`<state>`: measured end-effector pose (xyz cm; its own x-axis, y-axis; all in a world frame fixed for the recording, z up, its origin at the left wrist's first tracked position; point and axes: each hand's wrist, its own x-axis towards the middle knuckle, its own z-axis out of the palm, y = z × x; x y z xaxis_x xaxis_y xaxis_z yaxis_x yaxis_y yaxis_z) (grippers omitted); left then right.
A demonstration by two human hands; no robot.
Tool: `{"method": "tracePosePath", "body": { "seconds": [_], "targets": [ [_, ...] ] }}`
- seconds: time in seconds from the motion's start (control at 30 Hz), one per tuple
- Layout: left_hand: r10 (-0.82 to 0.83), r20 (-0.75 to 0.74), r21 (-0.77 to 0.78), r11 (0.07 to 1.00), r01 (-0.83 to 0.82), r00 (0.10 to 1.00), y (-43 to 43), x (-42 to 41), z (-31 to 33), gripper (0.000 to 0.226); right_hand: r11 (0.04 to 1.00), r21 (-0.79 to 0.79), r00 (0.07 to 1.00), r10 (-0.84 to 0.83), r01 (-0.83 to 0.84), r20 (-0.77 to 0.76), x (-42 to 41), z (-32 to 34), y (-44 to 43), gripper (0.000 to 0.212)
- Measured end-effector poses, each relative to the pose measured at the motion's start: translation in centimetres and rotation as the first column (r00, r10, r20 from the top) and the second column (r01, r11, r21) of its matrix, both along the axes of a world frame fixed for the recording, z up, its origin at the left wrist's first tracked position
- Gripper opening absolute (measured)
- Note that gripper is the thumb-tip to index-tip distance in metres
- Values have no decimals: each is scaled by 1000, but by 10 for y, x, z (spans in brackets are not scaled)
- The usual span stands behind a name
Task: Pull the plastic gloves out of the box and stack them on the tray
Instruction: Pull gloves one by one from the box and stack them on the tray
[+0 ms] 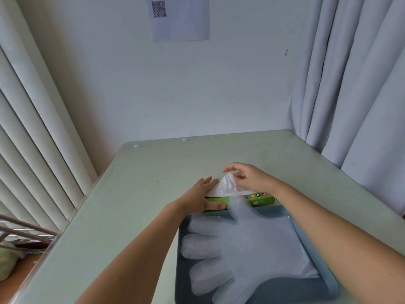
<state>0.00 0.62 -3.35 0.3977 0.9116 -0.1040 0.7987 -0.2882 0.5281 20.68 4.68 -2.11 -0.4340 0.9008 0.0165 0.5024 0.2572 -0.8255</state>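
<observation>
**Inspector:** Pale green table [142, 172], set against a white wall [197, 88], grey curtain [350, 84] to the right. Where is the box?

**Assistant:** The box [260, 199] sits just beyond the far rim of the tray [306, 288]. The left hand [201, 198] clamps it, fingers flat on top, thumb against the front face.

**Inspector:** Right hand?

**Assistant:** The right hand [247, 176] pinches a clear glove [228, 184], partly drawn from the box's top. The stacked gloves [241, 244] lie flat in the tray, fingers pointing left.
</observation>
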Motion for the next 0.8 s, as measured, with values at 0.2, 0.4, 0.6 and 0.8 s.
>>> {"method": "tracePosePath", "body": {
  "seconds": [0.2, 0.4, 0.6, 0.8],
  "targets": [
    [-4, 4, 8, 1000, 4, 1000, 0, 0, 1, 88, 950, 300, 994, -102, 85, 41, -10, 7, -10, 11],
    [-16, 38, 12, 1000, 15, 999, 2, -2, -2, 86, 908, 248, 925, -273, 338, -263, -13, 24, -9, 14],
    [6, 15, 4, 1000, -6, 1000, -1, -1, 0, 90, 798, 112, 700, -440, 592, -562, -5, 38, -8, 26],
    [24, -38, -47, 999, -26, 999, -1, 0, 7, 91, 825, 28, 585, -376, 565, -719, 10, 83, -20, 21]
  ]
}}
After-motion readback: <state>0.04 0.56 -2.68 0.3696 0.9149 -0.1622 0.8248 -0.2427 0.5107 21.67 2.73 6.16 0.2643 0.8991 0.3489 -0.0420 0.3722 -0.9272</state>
